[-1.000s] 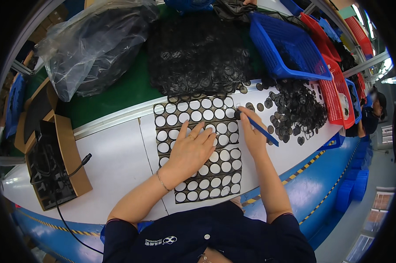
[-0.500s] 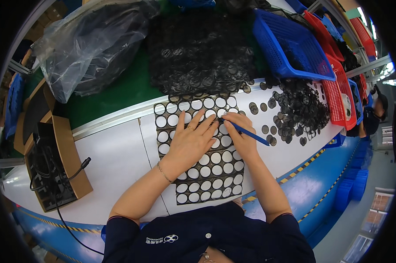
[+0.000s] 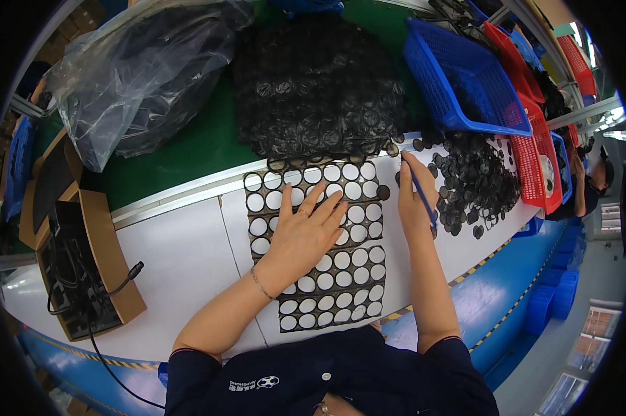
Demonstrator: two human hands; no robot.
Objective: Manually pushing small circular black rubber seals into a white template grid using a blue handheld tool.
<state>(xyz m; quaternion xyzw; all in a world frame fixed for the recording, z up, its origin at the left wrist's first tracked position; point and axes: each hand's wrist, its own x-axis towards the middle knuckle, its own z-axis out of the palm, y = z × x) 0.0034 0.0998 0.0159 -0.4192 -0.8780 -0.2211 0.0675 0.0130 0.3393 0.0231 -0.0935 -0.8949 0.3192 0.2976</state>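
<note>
A dark sheet (image 3: 334,292) with rows of round cut-outs lies on the white table, and the white surface shows through the holes. My left hand (image 3: 306,232) rests flat on it, fingers spread, hiding some of the holes. To the right, off the sheet, my right hand (image 3: 417,194) is closed around a slim blue pen-like tool (image 3: 424,196), its tip hidden by my fingers. One small dark disc (image 3: 383,192) sits at the sheet's right edge, between the sheet and my right hand. A spread pile of loose dark discs (image 3: 476,177) lies beyond that hand.
Behind the sheet, a thick stack of black perforated sheets (image 3: 320,90) lies near a clear plastic bag (image 3: 146,76). Blue basket (image 3: 465,83) and red basket (image 3: 535,152) stand at right. A cardboard box (image 3: 112,256) with black cables is at left. Another person (image 3: 594,184) is at far right.
My right hand has moved right, off the sheet, with the blue tool turned more upright. A dark disc now shows at the sheet's right edge. My left hand stays nearly in place.
</note>
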